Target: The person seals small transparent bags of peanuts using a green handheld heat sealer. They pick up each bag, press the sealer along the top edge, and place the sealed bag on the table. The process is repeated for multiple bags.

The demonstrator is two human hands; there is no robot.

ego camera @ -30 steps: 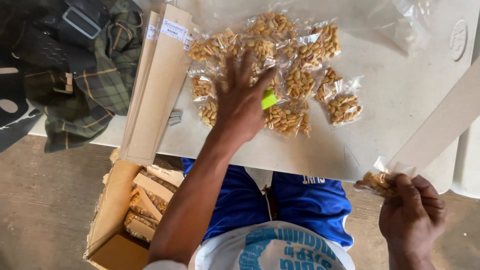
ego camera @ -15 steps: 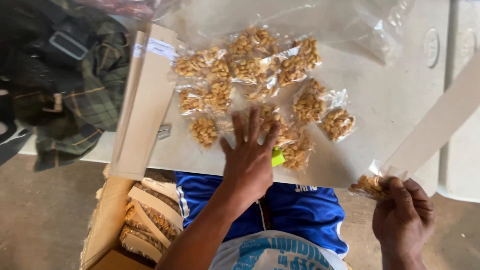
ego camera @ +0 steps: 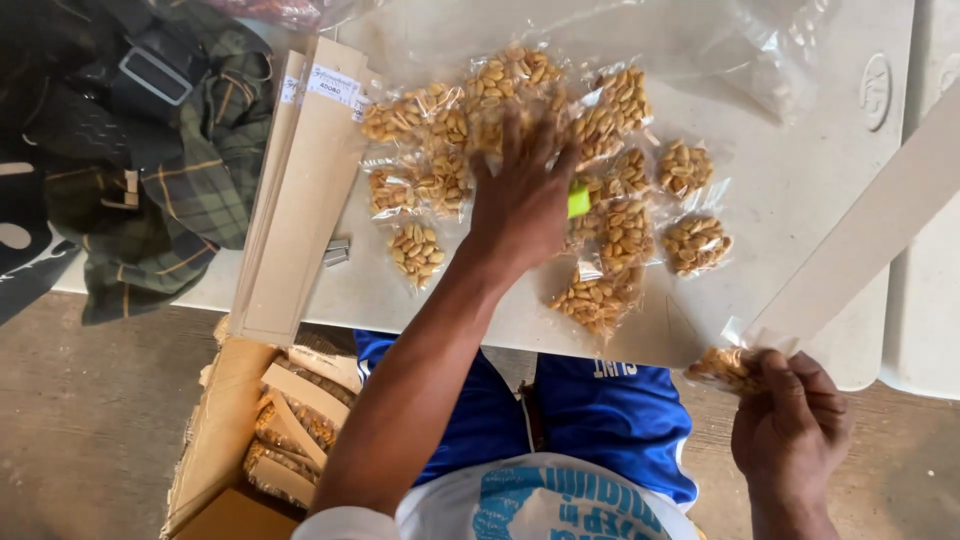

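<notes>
Several clear packets of peanuts point(ego camera: 620, 235) lie in a loose pile on a white plastic table point(ego camera: 800, 170). My left hand point(ego camera: 520, 195) reaches over the middle of the pile, fingers spread over the packets, with a small yellow-green object point(ego camera: 578, 200) held at its right side. My right hand point(ego camera: 790, 425) is below the table's near edge at the lower right. It is closed on one packet of peanuts point(ego camera: 722, 368), next to the end of a long cardboard strip point(ego camera: 860, 235).
A stack of brown cardboard strips point(ego camera: 300, 190) lies left of the pile, with a small metal piece point(ego camera: 337, 253) beside it. A plaid cloth and dark bag point(ego camera: 150, 150) fill the far left. An open cardboard box point(ego camera: 260, 430) stands on the floor. A clear plastic bag point(ego camera: 720, 55) lies at the back.
My left hand drew back to the table's near edge with the yellow-green object, then moved forward onto the pile again. My right hand kept hold of its packet.
</notes>
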